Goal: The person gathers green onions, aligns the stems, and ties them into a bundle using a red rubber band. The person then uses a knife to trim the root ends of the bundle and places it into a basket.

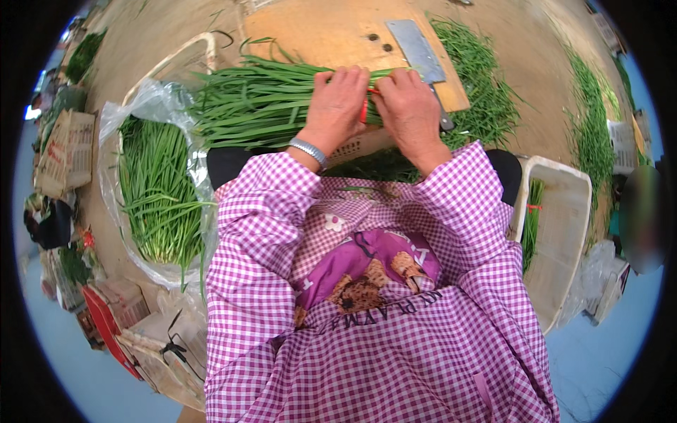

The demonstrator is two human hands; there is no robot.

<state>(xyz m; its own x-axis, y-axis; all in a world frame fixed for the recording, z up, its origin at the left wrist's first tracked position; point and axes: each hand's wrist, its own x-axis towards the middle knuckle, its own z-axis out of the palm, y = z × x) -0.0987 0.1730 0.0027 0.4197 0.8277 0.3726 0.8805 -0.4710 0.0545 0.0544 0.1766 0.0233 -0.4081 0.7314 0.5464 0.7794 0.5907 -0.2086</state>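
A thick bundle of long green leaves, apparently Chinese chives [259, 103], lies across the near side of a wooden cutting board [312, 31]. My left hand [341, 103] wraps over the bundle, its fingertips on the far side. Just right of it, my right hand [410, 108] grips the stem end, its fingers near a red tie [365, 110] that shows between the hands. Whether the tie is fastened I cannot tell. A cleaver [417, 50] rests on the board's right part, its dark handle pointing toward me past the right hand.
Loose chives fill a plastic-lined basket [113, 206] at left. Cut green scraps [478, 79] heap right of the board. A white crate [560, 232] at right holds a red-tied bunch [533, 222]. Other crates [66, 153] line the left, and a blurred person [642, 219] is at far right.
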